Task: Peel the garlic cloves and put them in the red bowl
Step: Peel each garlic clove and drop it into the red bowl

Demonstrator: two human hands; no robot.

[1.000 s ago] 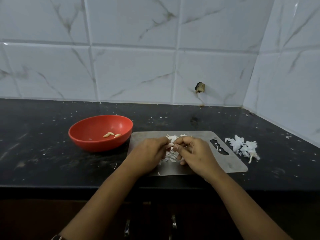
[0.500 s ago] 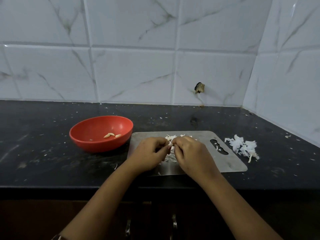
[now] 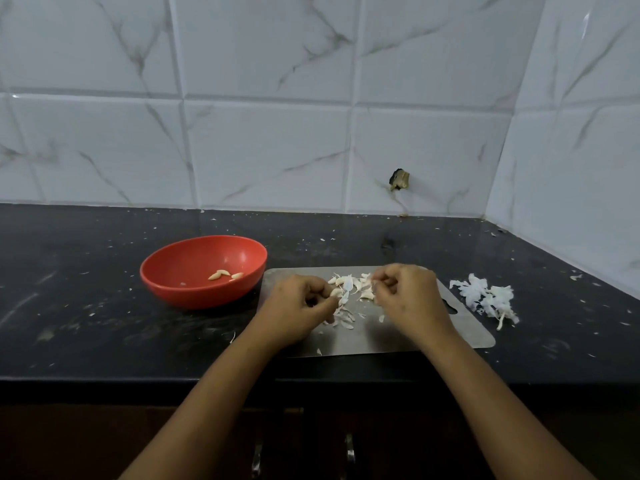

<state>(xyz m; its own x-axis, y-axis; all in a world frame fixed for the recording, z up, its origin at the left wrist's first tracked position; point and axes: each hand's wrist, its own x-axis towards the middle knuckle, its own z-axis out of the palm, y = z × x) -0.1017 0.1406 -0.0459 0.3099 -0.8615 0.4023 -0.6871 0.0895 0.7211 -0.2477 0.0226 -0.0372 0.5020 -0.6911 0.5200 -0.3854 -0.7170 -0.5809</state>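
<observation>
Over the board (image 3: 363,337), left hand (image 3: 294,310) pinches a clove (image 3: 335,292), right hand (image 3: 408,296) curled by the pile (image 3: 351,284), grip unclear; likely mid-peel, so next strip skin, then drop clove into bowl (image 3: 197,297).

Body notes: left hand (image 3: 298,306) bare, knuckles and fingers uncovered. Right hand (image 3: 408,296) bare likewise. Both forearms bare from wrist to frame edge at 6 o'clock, tapering toward the wrists. Fingernail detail too small to tell.
</observation>
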